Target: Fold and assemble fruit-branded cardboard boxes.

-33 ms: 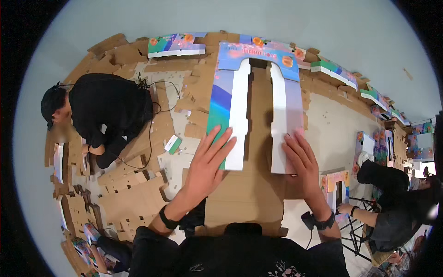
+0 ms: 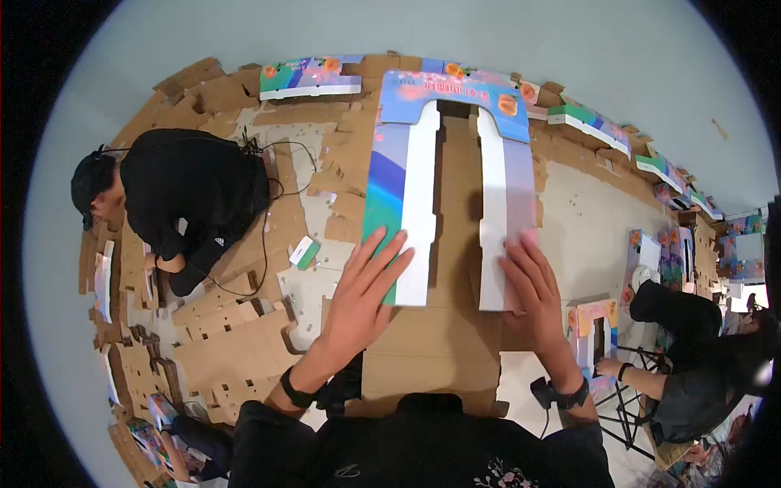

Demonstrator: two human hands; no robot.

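A U-shaped printed cardboard piece lies before me, its closed end far and its two legs toward me. It is blue, green and pink with fruit pictures, and white flaps line the inner sides of the legs. My left hand rests on the near end of the left leg, fingers spread and stretched out. On the right leg's near end lies my right hand, its fingers extended over the outer side; its thumb is mostly hidden. Brown cardboard shows beneath and between the legs.
At the left a person in black crouches near a black cable and a small green-white box. Another person sits at the right by a similar printed piece. Printed cartons line the wall.
The printed piece has shifted slightly: its near ends sit a little closer to me and its left leg a touch further left. Both hands stay on the legs.
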